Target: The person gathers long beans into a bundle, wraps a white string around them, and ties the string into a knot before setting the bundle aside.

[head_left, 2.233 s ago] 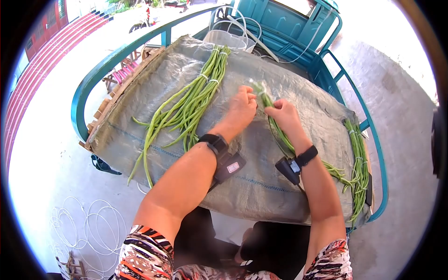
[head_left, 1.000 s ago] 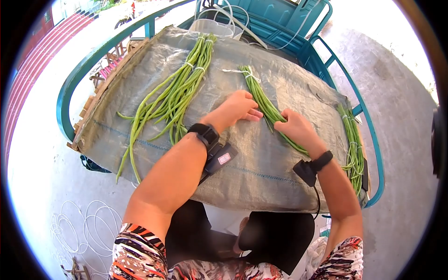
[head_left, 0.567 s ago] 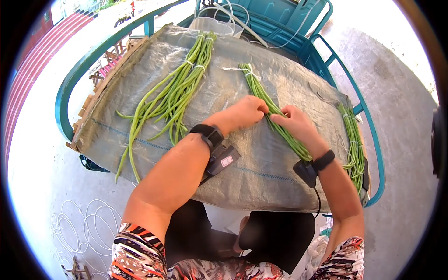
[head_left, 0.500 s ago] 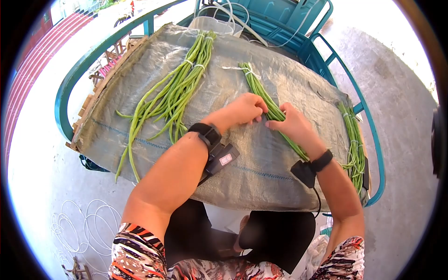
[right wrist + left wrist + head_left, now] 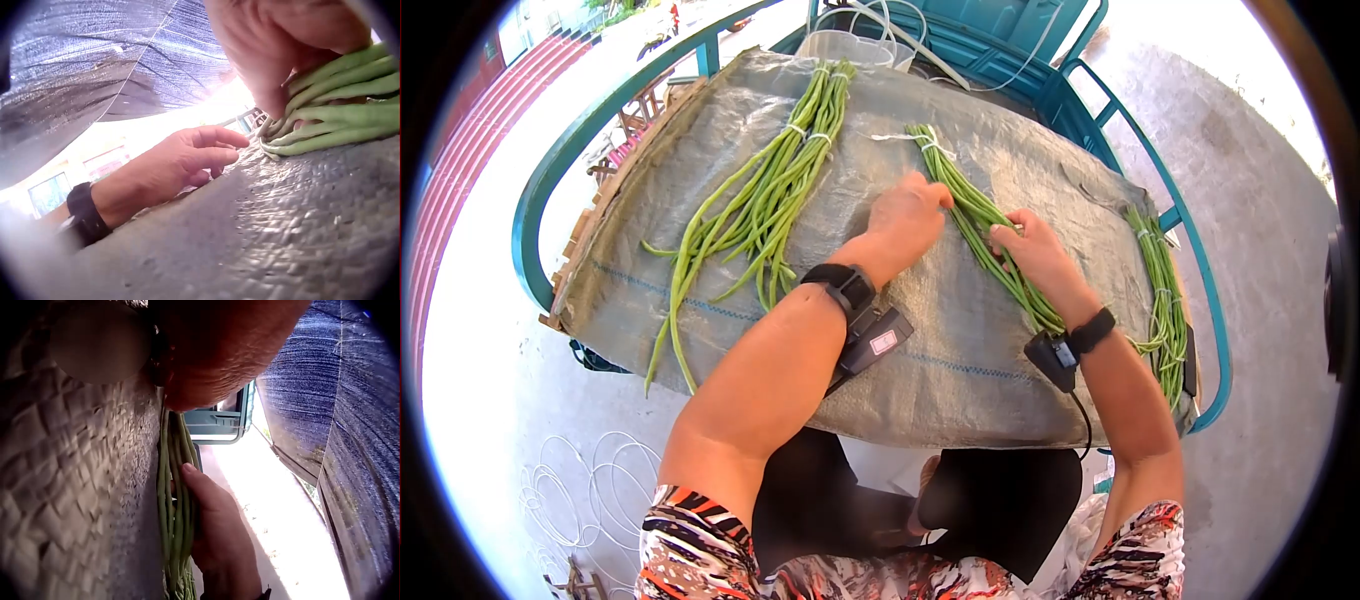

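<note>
A bundle of long green beans (image 5: pixel 962 188) lies slanting on the grey woven sheet (image 5: pixel 880 330), a white tie (image 5: pixel 937 148) around its upper end. My right hand (image 5: pixel 1040 258) holds the beans partway down; in the left wrist view its thumb (image 5: pixel 199 481) lies across them. Just left of the bundle is my left hand (image 5: pixel 908 212). The right wrist view shows the left hand's fingers (image 5: pixel 215 136) loosely extended with nothing in them, pointing toward the bean ends. The left wrist view has the left palm (image 5: pixel 225 350) close overhead.
Larger tied beans (image 5: pixel 785 180) spread on the left of the sheet. Another bundle (image 5: pixel 1162 300) lies along the right edge. Teal rails (image 5: pixel 535 190) border the cart bed, and a clear tub (image 5: pixel 845 47) stands at the back.
Both hands have left the bundle's tied upper end, and it now rests on the sheet. The right hand has shifted down the beans. Most recently, the left hand has drawn slightly up and left.
</note>
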Available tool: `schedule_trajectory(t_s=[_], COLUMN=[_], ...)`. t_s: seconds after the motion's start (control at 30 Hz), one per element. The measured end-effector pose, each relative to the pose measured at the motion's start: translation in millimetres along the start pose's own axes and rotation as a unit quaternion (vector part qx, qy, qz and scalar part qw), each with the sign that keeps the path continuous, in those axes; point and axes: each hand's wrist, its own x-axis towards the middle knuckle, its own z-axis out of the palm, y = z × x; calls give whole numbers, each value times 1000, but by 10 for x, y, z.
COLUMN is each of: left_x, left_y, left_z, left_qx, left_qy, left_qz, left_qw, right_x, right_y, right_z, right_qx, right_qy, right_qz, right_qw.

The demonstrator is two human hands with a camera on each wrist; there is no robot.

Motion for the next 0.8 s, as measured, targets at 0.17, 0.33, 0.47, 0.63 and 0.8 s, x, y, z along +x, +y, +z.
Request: schedule_trajectory(t_s=[0.17, 0.33, 0.47, 0.63, 0.8], left_x=[-71, -44, -1, 36, 72], left_y=[30, 106, 199, 225, 81], left_z=[5, -44, -21, 111, 52], left_qx=[61, 120, 161, 52, 24], left_qy=[-25, -29, -60, 7, -51], left_qz=[120, 261, 283, 127, 139], left_qw=[991, 957, 944, 990, 989], right_x=[108, 204, 255, 241, 193], right_y=[151, 267, 332, 315, 254], right_z=[-53, -53, -82, -88, -92], right_qx=[-72, -36, -57, -15, 22], right_qy=[47, 36, 29, 3, -13], right_qz=[-44, -18, -14, -6, 25], right_qw=[995, 999, 998, 1000, 999])
